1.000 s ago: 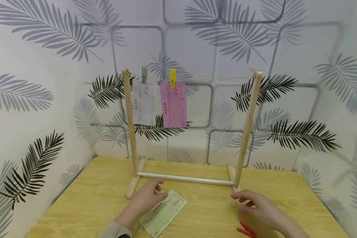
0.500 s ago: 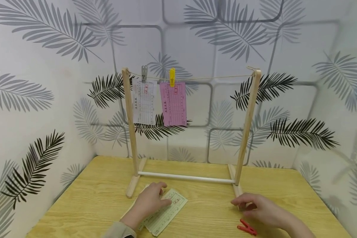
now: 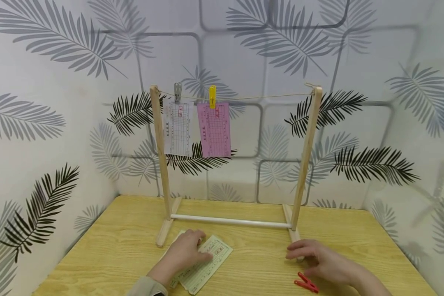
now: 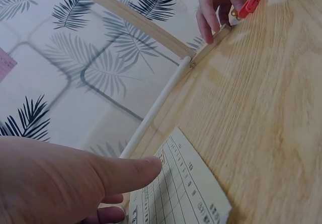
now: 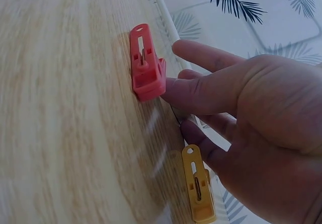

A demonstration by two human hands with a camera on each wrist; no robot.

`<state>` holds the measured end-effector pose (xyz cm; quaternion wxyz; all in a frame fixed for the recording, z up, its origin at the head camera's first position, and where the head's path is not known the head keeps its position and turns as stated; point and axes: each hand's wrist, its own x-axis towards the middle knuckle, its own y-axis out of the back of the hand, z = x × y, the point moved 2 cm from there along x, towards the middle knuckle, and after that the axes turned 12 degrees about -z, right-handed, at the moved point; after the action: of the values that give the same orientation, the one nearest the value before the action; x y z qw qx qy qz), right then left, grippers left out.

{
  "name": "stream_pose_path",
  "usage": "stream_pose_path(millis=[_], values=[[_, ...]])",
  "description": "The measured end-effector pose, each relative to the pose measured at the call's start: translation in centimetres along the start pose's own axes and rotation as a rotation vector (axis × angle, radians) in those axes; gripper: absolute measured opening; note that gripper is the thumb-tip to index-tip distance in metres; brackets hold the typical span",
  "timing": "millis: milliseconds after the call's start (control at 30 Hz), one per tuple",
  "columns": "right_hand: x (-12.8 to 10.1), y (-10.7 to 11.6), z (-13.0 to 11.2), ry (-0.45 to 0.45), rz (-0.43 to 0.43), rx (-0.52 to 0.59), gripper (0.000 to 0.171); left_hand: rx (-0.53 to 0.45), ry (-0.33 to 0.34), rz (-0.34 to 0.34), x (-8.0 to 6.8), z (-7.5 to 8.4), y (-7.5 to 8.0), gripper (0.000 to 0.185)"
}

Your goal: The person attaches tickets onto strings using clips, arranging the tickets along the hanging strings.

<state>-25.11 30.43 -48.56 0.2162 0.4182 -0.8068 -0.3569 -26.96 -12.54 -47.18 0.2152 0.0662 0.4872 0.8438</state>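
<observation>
My left hand point(image 3: 183, 251) is over pale green printed slips point(image 3: 207, 269) on the table. In the left wrist view its thumb point(image 4: 131, 173) extends above the top slip point(image 4: 188, 183); most of its fingers are hidden. My right hand point(image 3: 323, 262), fingers loosely bent, hovers beside a red clothespin point(image 3: 306, 283). The right wrist view shows its thumb tip right at that red clothespin point(image 5: 146, 68) and a yellow clothespin point(image 5: 198, 183) below its fingers, hidden by the hand in the head view. Neither clothespin is gripped.
Behind my hands stands a wooden frame point(image 3: 306, 160) with a white bottom bar point(image 3: 229, 221) and a string point(image 3: 266, 97) across its top. A grey clothespin point(image 3: 178, 92) holds a white slip point(image 3: 178, 131); a yellow one point(image 3: 212, 97) holds a pink slip point(image 3: 214, 133).
My left hand has come down and slightly right over the green slips, and another slip edge now shows behind it. The right hand has shifted slightly, staying near the red clothespin.
</observation>
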Motion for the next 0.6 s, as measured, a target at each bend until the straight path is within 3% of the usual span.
stream_pose_path(millis=[333,600], values=[[-0.42,-0.28,-0.12,-0.008,-0.016,-0.035,0.042,0.015,-0.022,-0.023,0.06,-0.24,-0.26,0.063],[-0.63,-0.24,-0.47,-0.007,-0.022,-0.025,0.030,0.029,-0.023,-0.018,0.00,-0.33,-0.52,0.062]])
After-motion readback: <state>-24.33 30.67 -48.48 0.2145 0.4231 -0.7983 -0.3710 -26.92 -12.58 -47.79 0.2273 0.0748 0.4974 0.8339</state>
